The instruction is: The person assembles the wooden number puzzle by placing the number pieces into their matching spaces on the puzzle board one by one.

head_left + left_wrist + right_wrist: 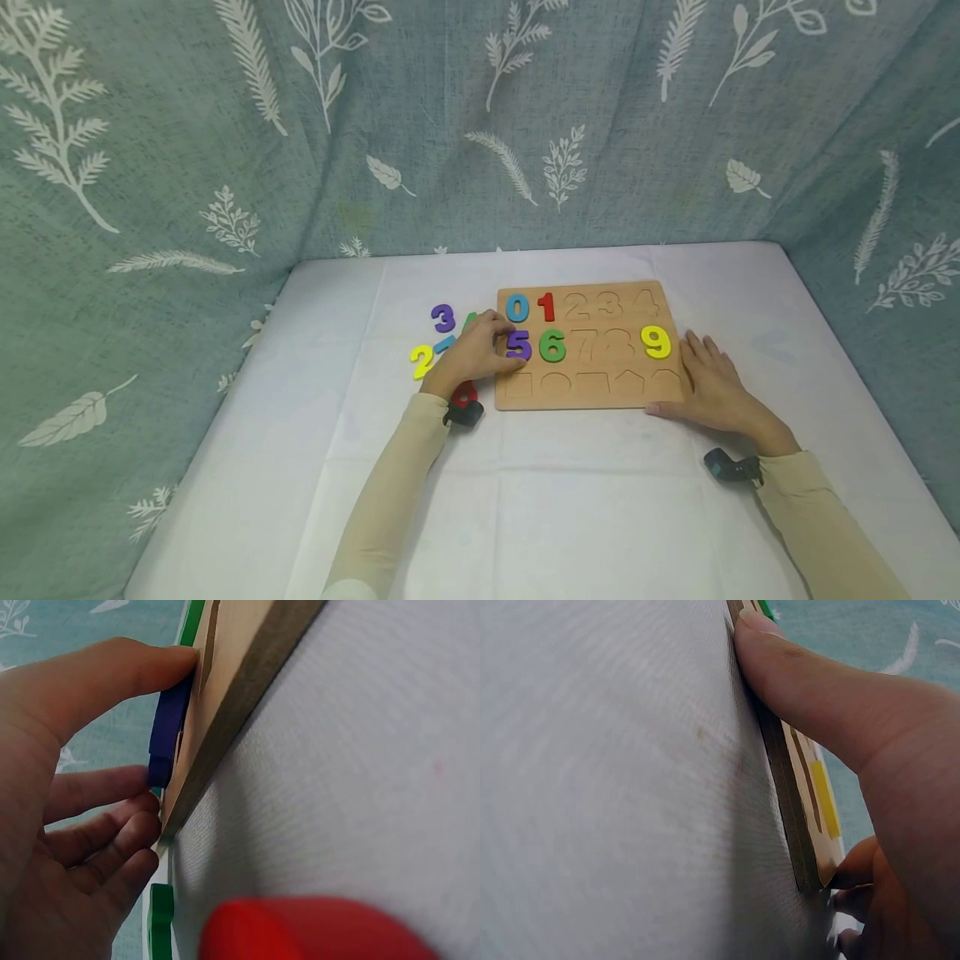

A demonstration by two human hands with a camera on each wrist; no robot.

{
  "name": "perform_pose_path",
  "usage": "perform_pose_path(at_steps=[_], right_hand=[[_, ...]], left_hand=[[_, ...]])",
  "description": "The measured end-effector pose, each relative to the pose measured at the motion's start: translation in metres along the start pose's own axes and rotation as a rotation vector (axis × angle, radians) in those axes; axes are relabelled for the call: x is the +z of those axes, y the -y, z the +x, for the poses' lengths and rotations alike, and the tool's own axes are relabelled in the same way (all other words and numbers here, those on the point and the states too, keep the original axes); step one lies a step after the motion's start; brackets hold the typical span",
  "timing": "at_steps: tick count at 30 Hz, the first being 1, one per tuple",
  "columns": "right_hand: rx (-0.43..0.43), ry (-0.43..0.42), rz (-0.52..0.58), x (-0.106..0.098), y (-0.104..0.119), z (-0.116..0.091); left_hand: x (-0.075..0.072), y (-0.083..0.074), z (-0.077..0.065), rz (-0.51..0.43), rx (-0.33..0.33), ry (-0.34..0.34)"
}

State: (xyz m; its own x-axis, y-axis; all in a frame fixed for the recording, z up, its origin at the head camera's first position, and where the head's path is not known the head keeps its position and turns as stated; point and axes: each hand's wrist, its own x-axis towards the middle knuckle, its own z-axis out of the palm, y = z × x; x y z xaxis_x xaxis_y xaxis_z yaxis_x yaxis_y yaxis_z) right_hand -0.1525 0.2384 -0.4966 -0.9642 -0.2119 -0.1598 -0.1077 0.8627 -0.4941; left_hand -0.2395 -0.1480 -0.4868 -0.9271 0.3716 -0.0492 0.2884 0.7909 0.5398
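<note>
A wooden number board (585, 402) lies on the white-covered table. My left hand (472, 354) pinches the purple number 5 (518, 344) between thumb and forefinger at the board's left side. In the left wrist view the purple 5 (169, 724) stands slightly proud of the wood, the other fingers loosely bent beside the edge. My right hand (723, 400) rests at the board's right end, fingers extended along that side and thumb at the front edge. Set on the board are a blue 0 (510, 308), red 1 (550, 308), green 6 (544, 345) and yellow 9 (665, 340).
Left of the board lie a purple 3 (450, 317), a yellow 2 (427, 359) and a blue piece (446, 344). A green piece (470, 318) and a red piece (470, 388) are partly hidden by my left hand and wrist. Leaf-patterned cloth (450, 108) hangs behind the table.
</note>
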Motion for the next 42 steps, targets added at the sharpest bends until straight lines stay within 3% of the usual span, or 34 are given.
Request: perform_pose_path(at_steps=[12,17,30,42], right_hand=[[0.005,-0.004,-0.011,0.002,0.002,0.002],[-0.001,0.001,0.006,0.001,0.001,0.001],[0.02,0.012,-0.005,0.0,0.0,0.001],[0.017,0.013,0.01,0.0,0.005,-0.001]], left_hand=[[-0.002,0.0,-0.003,0.002,0.009,-0.006],[-0.01,0.0,-0.008,-0.039,0.039,-0.021],[-0.049,0.003,-0.025,-0.091,0.036,-0.177],[-0.084,0.023,-0.044,-0.094,0.005,-0.336]])
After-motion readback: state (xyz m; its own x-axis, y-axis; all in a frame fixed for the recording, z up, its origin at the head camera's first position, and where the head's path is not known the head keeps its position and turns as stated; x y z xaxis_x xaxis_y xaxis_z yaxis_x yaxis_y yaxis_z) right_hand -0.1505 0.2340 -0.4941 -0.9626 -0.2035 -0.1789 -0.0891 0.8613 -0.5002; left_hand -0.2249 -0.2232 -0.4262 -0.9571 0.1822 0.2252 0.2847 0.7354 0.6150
